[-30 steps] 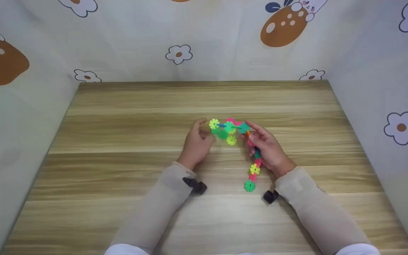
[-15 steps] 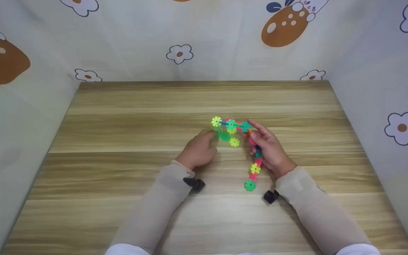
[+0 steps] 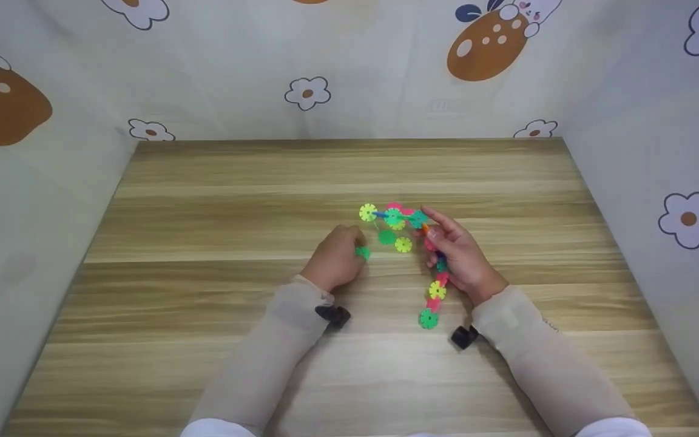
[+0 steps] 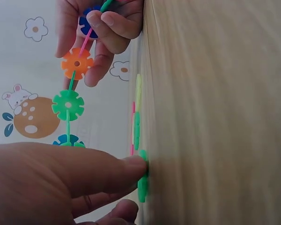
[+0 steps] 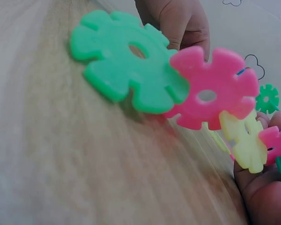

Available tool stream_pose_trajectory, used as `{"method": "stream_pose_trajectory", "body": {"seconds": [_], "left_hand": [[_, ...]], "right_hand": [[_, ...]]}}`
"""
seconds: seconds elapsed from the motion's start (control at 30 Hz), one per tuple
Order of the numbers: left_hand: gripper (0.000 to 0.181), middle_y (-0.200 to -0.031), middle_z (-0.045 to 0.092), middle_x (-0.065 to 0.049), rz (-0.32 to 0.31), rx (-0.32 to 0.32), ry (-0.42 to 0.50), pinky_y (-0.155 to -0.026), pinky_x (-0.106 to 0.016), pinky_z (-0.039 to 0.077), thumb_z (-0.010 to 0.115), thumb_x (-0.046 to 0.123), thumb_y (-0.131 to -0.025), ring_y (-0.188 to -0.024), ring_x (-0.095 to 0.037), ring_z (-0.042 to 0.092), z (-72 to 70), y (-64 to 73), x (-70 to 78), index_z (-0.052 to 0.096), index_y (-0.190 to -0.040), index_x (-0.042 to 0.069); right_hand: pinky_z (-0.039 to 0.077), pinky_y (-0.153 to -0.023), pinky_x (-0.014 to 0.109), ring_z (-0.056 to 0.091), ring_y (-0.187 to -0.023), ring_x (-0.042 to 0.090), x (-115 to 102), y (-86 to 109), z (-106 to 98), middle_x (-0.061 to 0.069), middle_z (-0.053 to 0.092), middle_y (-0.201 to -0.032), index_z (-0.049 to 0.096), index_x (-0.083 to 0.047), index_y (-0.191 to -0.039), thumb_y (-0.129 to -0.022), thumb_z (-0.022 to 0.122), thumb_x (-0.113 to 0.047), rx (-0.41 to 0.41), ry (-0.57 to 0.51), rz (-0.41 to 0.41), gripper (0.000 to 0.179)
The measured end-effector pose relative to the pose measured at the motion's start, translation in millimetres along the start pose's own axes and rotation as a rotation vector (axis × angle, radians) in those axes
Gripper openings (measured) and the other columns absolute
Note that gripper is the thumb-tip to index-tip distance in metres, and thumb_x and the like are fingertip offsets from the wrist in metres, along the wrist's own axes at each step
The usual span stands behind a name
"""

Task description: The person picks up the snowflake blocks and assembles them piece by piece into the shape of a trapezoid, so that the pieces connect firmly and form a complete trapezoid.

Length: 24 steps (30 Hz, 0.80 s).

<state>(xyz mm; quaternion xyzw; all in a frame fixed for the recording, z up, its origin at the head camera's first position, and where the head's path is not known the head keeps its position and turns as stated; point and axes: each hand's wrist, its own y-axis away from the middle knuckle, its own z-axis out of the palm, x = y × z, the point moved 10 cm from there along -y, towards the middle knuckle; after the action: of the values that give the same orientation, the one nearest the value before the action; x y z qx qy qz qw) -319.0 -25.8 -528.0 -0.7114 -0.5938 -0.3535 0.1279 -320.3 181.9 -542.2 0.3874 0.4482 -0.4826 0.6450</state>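
Observation:
My right hand point(image 3: 465, 258) grips the middle of a chain of slotted plastic flower discs. One arm of the chain hangs toward me and ends in a green disc point(image 3: 428, 318); the other stretches left to a yellow disc point(image 3: 368, 212). In the left wrist view the chain's orange disc point(image 4: 77, 63) is near the right fingers. Low over the table, my left hand point(image 3: 334, 258) pinches a separate green disc point(image 4: 142, 187) at its edge, with the thumb visible against it. The other fingertips are partly hidden.
Loose discs lie on the wooden table point(image 3: 204, 224) beneath the chain: a green one point(image 3: 386, 237), a yellow one point(image 3: 403, 244) and some pink ones, partly covered. Patterned cloth walls point(image 3: 374, 115) border the table's back and sides.
My left hand dropped from beside the chain's left end to the table, then drew back toward me with a green disc. The right hand and chain shifted only slightly.

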Motion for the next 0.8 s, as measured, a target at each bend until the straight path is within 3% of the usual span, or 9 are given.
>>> {"method": "stream_pose_trajectory", "body": {"seconds": [0.17, 0.33, 0.5, 0.6, 0.7, 0.8], "left_hand": [[0.024, -0.112, 0.057, -0.007, -0.022, -0.011, 0.017, -0.087, -0.037, 0.052, 0.068, 0.002, -0.092, -0.097, -0.023, 0.055, 2.1, 0.9, -0.6, 0.064, -0.116, 0.008], [0.025, -0.101, 0.055, -0.005, 0.054, 0.04, 0.201, -0.08, -0.036, 0.047, 0.061, 0.0, -0.095, -0.092, -0.022, 0.053, -2.0, -3.1, 2.0, 0.051, -0.115, 0.01], [0.06, -0.093, 0.053, -0.002, 0.076, 0.06, 0.41, -0.071, -0.03, 0.045, 0.062, 0.001, -0.095, -0.079, -0.017, 0.051, -2.8, -4.5, 2.2, 0.032, -0.147, 0.008], [0.088, -0.088, 0.059, -0.002, 0.079, 0.045, 0.497, -0.065, -0.027, 0.047, 0.064, 0.001, -0.095, -0.071, -0.014, 0.053, 1.5, -4.6, 4.0, 0.012, -0.165, 0.014], [0.099, -0.086, 0.061, -0.003, 0.091, 0.034, 0.564, -0.064, -0.026, 0.05, 0.064, -0.001, -0.096, -0.071, -0.014, 0.056, 5.1, -4.9, 5.9, 0.0, -0.169, 0.02], [0.097, -0.087, 0.062, -0.003, 0.089, 0.04, 0.616, -0.064, -0.026, 0.052, 0.061, -0.001, -0.097, -0.071, -0.015, 0.06, 6.2, -5.7, 5.5, 0.0, -0.169, 0.022]], "right_hand": [[0.052, -0.056, 0.022, 0.052, -0.06, 0.01, 0.2, 1.0, 1.5, 0.005, 0.067, -0.105, 0.045, -0.008, -0.158, -0.108, 0.053, -0.004, -0.016, -0.009, -0.004, 0.051], [0.051, -0.056, 0.021, 0.052, -0.06, 0.011, -0.6, 1.6, 1.8, 0.008, 0.067, -0.109, 0.045, -0.008, -0.158, -0.108, 0.053, -0.003, -0.02, -0.005, -0.019, 0.051], [0.053, -0.057, 0.021, 0.053, -0.061, 0.009, -1.4, 1.0, 1.9, 0.005, 0.067, -0.108, 0.045, -0.01, -0.158, -0.108, 0.054, -0.006, -0.029, 0.004, -0.026, 0.051], [0.053, -0.057, 0.021, 0.054, -0.061, 0.009, -2.3, 1.1, 3.8, 0.004, 0.067, -0.107, 0.048, -0.014, -0.157, -0.108, 0.056, -0.008, -0.054, 0.005, -0.033, 0.05], [0.053, -0.058, 0.021, 0.054, -0.063, 0.009, -2.1, 1.7, 5.8, 0.006, 0.068, -0.109, 0.052, -0.019, -0.154, -0.108, 0.056, -0.008, -0.081, -0.001, -0.031, 0.047], [0.054, -0.058, 0.02, 0.054, -0.064, 0.008, -1.8, 2.0, 6.8, 0.01, 0.069, -0.117, 0.054, -0.021, -0.152, -0.108, 0.055, -0.006, -0.094, 0.004, -0.026, 0.046]]}}
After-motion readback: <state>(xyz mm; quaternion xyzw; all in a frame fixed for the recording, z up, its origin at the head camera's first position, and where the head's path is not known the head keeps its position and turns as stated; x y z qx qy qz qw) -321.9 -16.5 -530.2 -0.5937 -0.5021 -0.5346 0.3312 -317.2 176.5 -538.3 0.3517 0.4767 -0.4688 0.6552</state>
